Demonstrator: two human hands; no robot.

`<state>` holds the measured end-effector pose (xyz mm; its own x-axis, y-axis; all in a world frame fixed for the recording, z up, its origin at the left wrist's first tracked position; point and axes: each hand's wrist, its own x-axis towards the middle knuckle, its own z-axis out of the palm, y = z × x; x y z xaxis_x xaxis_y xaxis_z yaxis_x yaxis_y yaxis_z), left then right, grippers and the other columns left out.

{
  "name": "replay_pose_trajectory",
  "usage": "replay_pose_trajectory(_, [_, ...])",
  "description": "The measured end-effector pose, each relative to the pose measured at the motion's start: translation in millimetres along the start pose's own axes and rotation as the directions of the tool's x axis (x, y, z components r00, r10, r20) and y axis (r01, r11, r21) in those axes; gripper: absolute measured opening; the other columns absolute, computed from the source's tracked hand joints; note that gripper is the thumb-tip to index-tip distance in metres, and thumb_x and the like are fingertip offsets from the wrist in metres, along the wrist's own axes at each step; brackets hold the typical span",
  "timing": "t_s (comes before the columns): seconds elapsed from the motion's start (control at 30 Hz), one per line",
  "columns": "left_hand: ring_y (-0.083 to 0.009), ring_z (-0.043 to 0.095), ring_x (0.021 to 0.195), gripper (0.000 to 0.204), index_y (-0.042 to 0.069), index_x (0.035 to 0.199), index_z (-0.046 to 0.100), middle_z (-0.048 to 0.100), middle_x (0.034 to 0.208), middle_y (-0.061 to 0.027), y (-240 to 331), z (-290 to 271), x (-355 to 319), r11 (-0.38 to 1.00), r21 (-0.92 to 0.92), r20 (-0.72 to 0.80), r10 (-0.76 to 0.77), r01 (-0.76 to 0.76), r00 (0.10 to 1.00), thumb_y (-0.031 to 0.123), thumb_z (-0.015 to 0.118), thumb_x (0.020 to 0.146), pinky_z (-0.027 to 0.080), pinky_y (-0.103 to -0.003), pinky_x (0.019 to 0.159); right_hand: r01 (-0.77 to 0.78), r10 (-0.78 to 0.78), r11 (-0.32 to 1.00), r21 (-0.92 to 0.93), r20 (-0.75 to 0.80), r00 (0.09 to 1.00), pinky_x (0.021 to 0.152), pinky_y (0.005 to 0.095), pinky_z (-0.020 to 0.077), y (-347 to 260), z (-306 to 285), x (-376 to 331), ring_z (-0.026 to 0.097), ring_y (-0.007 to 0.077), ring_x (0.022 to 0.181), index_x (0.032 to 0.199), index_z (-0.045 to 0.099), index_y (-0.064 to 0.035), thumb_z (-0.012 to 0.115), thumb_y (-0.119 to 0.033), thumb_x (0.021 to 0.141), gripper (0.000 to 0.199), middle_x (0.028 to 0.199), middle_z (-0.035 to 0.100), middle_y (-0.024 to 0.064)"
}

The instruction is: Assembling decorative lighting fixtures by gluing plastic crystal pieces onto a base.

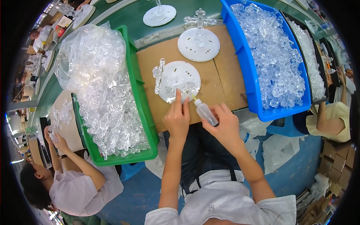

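My right hand (227, 125) is closed round a small translucent squeeze bottle (206, 114) with a white cap. The bottle is tilted, and its thin yellowish tip points at a clear plastic piece (187, 93) over the near edge of a white round disc (189, 75). My left hand (177, 118) has its fingertips on that clear piece, which they partly hide. Against the disc's left side lies a clear cross-shaped plastic part (159, 76). The disc has small holes and lies on a brown cardboard sheet (228, 80).
At left stands a green bin (129, 63) of clear plastic parts and a plastic bag (93, 48); at right, a blue bin (243, 63) of similar parts. Farther back are a disc with an upright clear cross (199, 33) and another white disc (159, 17). Co-workers sit on both sides.
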<state>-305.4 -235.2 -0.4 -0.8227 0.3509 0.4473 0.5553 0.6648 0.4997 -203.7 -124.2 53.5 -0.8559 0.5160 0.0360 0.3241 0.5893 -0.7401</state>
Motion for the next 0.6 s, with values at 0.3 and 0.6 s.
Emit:
replay_pose_trajectory(0.3, [-0.0227,0.053,0.046,0.044,0.001,0.126,0.053,0.055,0.056,-0.0075,6.8,4.5,-1.0,0.993,0.054,0.0,0.101,-0.101,0.995,0.01,0.064,0.084,0.04,-0.034,0.043,-0.115,0.113,0.973,0.2,0.022,0.993,0.06,0.0263,0.0456,7.8,-19.1,-7.0,0.058,0.0165,0.07,0.099,0.063,-0.0029,0.074,-0.013,0.069,0.034,0.084,0.057,0.0066])
replay_pose_trajectory(0.6, [-0.0216,0.05,0.042,0.045,0.0,0.127,0.053,0.053,0.054,-0.01,23.2,-2.2,-5.8,0.988,-0.143,0.005,-0.065,0.065,0.998,0.001,0.059,0.083,0.04,-0.033,0.043,-0.091,0.083,0.986,0.138,0.066,0.994,0.06,0.027,0.0463,9.6,-21.5,-12.0,0.058,0.0173,0.07,0.1,0.063,-0.0023,0.074,-0.013,0.069,0.034,0.085,0.058,0.0074])
